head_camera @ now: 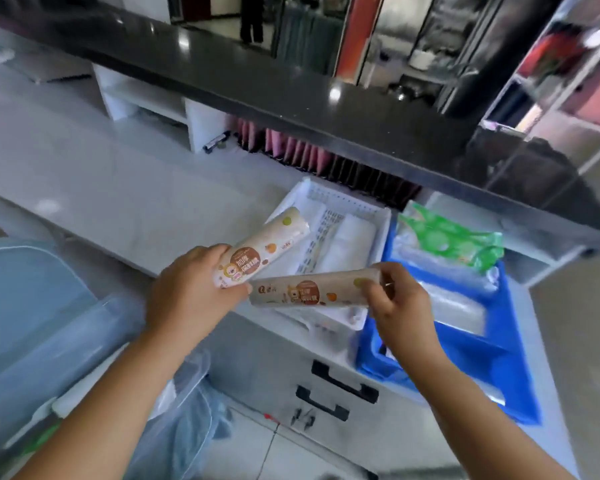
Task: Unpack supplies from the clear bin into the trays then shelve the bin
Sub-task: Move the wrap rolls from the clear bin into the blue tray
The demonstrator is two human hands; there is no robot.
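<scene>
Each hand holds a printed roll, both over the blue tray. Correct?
No, wrong tray. The head view shows the left hand holding one printed white wrapped roll and the right hand holding a second printed roll, both over the white perforated plastic tray; the blue plastic tray lies beside it to the right.

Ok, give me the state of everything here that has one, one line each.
left hand, grips the upper roll
right hand, pinches the lower roll's end
upper roll, wrapped, held tilted over the white tray
lower roll, wrapped, held roughly level
white tray, partly filled with white rolls
blue tray, holds clear and green packs
clear bin, blurred, contents cannot be told
drawers, shut
</scene>
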